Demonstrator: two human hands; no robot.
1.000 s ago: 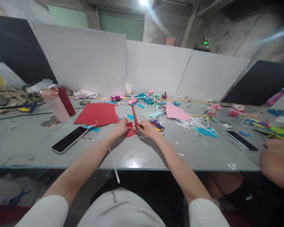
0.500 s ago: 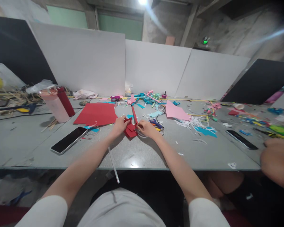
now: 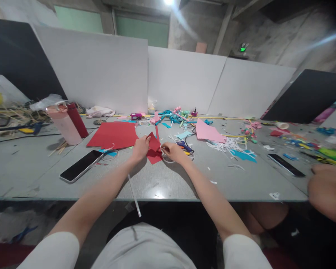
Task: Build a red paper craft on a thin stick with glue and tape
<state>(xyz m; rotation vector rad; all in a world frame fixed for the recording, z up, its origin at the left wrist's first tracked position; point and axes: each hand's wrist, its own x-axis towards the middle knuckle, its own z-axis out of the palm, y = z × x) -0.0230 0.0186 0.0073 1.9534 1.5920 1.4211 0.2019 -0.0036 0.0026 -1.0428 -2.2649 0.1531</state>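
Note:
My left hand is closed on the upper left edge of a folded red paper, which stands over the table in a pointed shape. At the paper's right side my right hand pinches, its fingertips at the red edge; part of the grip is hidden. Behind the paper a narrow red strip runs away from me. Close to my right hand lie dark blue-handled scissors. A large red sheet rests flat to the left of my left hand.
On the left are a phone, a pink bottle and a red bottle. A pink sheet and white paper shreds lie right of my hands. A clear stick overhangs the front edge. Another person's arm rests far right.
The red paper between my hands has opened out from a folded bundle into a larger raised pointed shape. My left hand has lifted its upper edge slightly; my right hand stays nearly in place.

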